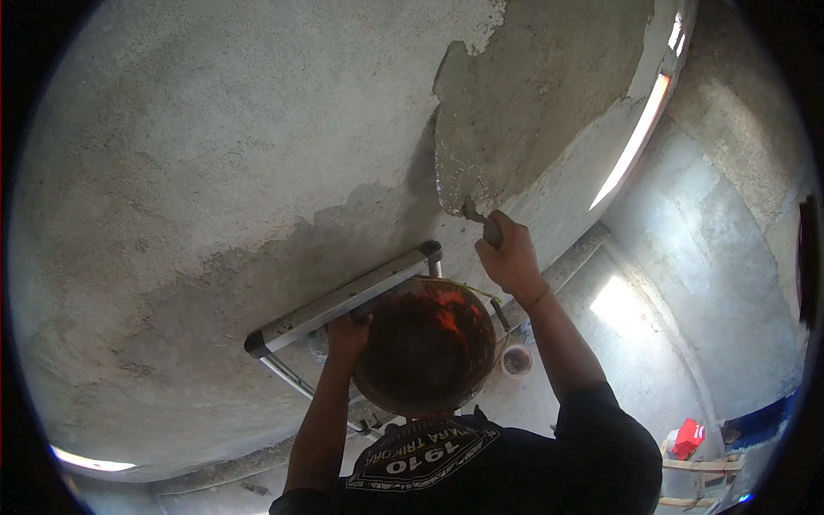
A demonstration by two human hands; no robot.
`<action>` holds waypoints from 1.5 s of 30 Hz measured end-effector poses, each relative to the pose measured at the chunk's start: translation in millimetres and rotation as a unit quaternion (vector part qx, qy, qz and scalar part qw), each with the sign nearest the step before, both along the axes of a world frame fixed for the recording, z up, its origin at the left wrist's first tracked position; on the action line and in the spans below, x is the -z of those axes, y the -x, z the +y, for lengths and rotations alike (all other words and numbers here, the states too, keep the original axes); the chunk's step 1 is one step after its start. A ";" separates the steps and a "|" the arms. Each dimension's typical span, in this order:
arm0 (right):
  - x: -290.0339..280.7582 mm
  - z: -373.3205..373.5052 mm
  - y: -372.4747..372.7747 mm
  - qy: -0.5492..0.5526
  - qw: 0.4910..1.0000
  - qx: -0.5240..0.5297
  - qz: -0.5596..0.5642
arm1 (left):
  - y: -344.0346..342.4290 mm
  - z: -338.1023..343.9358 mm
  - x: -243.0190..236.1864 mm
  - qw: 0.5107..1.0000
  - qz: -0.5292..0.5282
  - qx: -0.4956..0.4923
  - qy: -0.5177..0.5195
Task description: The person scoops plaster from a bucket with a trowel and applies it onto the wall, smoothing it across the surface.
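My right hand [513,256] grips the handle of a trowel [481,219], whose blade is against the wall at the lower edge of a darker, wet-looking plaster patch [541,103]. My left hand [347,333] is closed at the rim of a round, dark bucket [416,356] with red-orange staining inside and a cord at its edge. The bucket sits beside the top bar of an aluminium ladder [339,305], just below the trowel. The wall [215,129] around the patch is rough, lighter grey plaster.
A small round container [517,360] stands on the floor [652,360] below, right of the bucket. At lower right are a red object [689,438], wooden slats [704,466] and something blue. A narrow bright opening [631,142] runs along the upper right, with another grey wall beyond.
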State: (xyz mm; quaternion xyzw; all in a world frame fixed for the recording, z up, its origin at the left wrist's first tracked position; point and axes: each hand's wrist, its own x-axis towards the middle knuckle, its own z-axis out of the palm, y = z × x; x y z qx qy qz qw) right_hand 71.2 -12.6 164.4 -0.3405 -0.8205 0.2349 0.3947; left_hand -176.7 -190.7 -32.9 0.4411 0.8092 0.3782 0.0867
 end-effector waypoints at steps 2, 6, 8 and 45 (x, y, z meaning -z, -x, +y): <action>0.9 4.4 -7.6 -0.006 1.000 0.010 0.004 | -5.0 1.0 -8.0 0.998 0.050 0.017 -0.027; -4.9 10.5 -1.0 0.117 0.982 -0.055 0.138 | -3.8 2.4 -6.7 0.999 0.045 0.012 -0.015; -24.0 12.4 12.0 0.162 0.965 -0.080 0.190 | -5.2 4.4 -8.3 0.999 0.027 -0.026 0.036; -13.1 24.3 21.2 -0.037 0.997 0.011 0.071 | -4.7 5.2 -11.8 1.000 0.027 0.007 -0.011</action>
